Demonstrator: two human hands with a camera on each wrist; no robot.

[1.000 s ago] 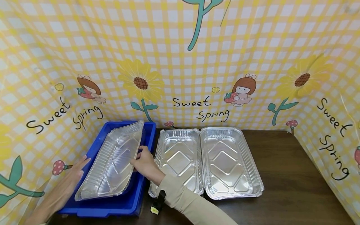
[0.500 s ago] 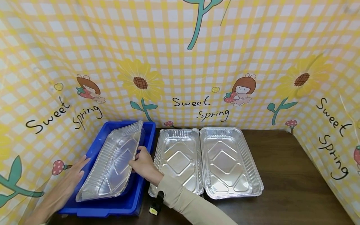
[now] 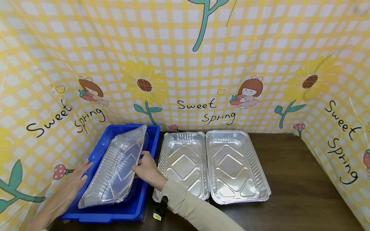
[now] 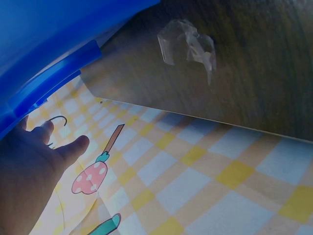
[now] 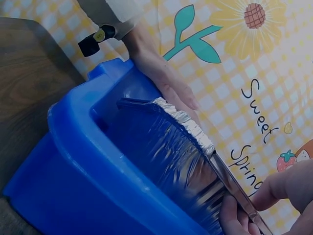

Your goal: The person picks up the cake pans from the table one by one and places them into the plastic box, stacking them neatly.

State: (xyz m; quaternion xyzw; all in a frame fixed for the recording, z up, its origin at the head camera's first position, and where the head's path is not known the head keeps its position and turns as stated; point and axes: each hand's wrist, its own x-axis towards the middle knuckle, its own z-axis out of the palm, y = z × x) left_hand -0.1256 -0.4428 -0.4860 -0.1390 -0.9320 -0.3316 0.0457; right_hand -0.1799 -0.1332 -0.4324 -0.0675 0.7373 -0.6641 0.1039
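Note:
A foil tray (image 3: 122, 168) sits tilted in the blue plastic bin (image 3: 112, 215), its right side raised. My right hand (image 3: 148, 170) pinches that raised rim between thumb and fingers. In the right wrist view the right fingers (image 5: 232, 215) curl under the rim while the thumb lies over it. My left hand (image 3: 67, 189) lies along the bin's left edge with fingers straight. From the left wrist, the left hand (image 4: 36, 161) shows beside the bin's outer wall, its fingertips partly hidden by the bin.
Two more foil trays, a middle one (image 3: 185, 160) and a right one (image 3: 234, 166), stand side by side on the dark wooden table (image 3: 300, 179). A checked cloth (image 3: 185, 73) hangs around the back and sides. Clear tape (image 4: 193, 46) sticks to wood near the bin.
The right hand has shifted slightly left, and the tilted tray's raised rim with it. The left hand and the two trays on the table have stayed in place.

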